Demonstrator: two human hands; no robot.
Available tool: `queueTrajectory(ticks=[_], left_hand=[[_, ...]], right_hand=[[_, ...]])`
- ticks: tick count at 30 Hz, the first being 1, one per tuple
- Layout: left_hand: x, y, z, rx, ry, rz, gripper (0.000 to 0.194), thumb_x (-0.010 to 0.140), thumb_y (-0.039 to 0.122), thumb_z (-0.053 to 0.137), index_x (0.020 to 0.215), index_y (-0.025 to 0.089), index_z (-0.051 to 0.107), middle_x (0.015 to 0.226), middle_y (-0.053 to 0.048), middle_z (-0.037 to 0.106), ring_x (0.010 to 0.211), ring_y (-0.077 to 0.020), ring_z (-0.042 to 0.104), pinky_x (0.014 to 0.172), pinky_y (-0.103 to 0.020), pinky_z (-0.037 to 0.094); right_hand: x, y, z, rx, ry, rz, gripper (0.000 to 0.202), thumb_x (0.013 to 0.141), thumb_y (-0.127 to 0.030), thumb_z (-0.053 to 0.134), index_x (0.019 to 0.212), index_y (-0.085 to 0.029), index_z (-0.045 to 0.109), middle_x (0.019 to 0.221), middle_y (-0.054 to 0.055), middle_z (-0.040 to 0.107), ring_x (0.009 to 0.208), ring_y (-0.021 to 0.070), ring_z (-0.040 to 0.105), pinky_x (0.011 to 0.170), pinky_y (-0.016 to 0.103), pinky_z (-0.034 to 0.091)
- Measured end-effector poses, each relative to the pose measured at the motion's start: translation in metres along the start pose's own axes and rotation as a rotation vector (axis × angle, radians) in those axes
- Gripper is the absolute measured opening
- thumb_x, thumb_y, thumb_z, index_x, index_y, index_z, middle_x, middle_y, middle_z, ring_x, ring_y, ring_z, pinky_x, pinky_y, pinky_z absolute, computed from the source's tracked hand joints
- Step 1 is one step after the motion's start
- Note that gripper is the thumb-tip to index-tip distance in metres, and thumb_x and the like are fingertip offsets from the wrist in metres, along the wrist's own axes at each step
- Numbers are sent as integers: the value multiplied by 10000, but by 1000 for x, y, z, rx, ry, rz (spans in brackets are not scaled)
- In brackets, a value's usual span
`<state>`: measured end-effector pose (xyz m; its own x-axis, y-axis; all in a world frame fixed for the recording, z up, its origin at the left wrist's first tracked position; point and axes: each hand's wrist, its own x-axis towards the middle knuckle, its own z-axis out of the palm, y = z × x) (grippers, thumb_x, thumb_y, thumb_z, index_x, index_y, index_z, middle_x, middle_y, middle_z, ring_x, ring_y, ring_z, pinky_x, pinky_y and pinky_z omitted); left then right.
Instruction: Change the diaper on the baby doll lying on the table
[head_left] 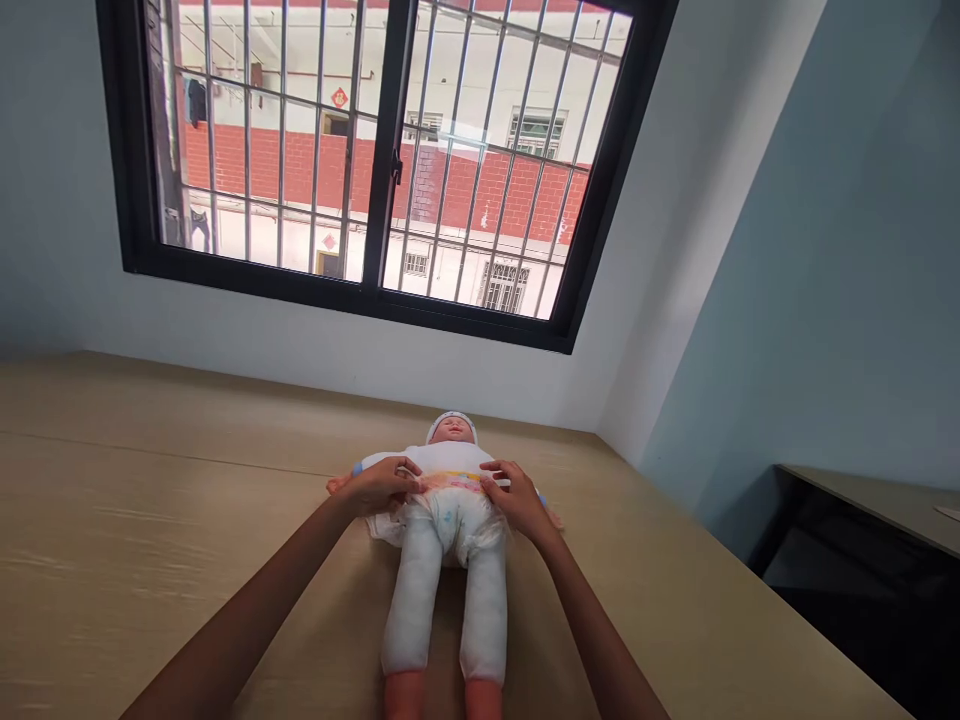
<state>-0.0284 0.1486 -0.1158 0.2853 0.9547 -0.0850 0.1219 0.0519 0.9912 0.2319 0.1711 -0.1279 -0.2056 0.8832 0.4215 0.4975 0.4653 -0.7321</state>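
Observation:
A baby doll (444, 456) in a white top and white cap lies on its back on the wooden table, legs toward me. A white diaper (454, 515) with a coloured waistband covers its hips. My left hand (384, 484) has its fingers closed at the waistband on the left side. On the opposite side, my right hand (517, 495) pinches the diaper's edge near the waist. The diaper's side tabs are partly hidden by my fingers. Both of the doll's legs are white down to reddish lower parts at the bottom edge of view.
The wooden table (187, 560) runs back to the wall beneath a black-framed window (375, 295) with metal bars behind it. At the right, past the table's edge, stands a dark desk (862, 500) by a blue-grey wall.

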Motion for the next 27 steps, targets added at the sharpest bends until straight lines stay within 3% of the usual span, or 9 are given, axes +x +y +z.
queueTrajectory(ticks=[8,19,23,27], left_hand=[[3,-5,-7,-87,-16,0,635,412,490,891,822,175,523,584,81,488,497,-58,413,464,-202,298],[-1,-3,-10,-41,-25,-18,591,457,492,870,827,181,531,620,64,521,537,-74,460,502,-209,367],[0,-5,-21,57,-23,-36,434,509,430,810,768,172,576,606,29,556,539,-105,490,490,-219,361],[2,-13,-28,228,-15,-37,197,452,209,748,559,162,589,495,31,513,448,-95,408,425,-210,240]], right_hand=[[3,-5,-14,37,-123,19,331,719,-365,674,983,-166,647,833,34,614,717,161,583,665,294,501],[5,-8,-17,85,-134,67,344,662,-238,608,1000,-179,637,883,32,602,683,147,572,605,271,488],[3,-12,-19,81,-142,60,339,668,-243,616,1000,-177,641,892,36,601,687,146,573,618,274,492],[1,-17,-18,66,-149,38,300,710,-280,624,991,-176,641,889,40,613,702,153,577,639,287,501]])
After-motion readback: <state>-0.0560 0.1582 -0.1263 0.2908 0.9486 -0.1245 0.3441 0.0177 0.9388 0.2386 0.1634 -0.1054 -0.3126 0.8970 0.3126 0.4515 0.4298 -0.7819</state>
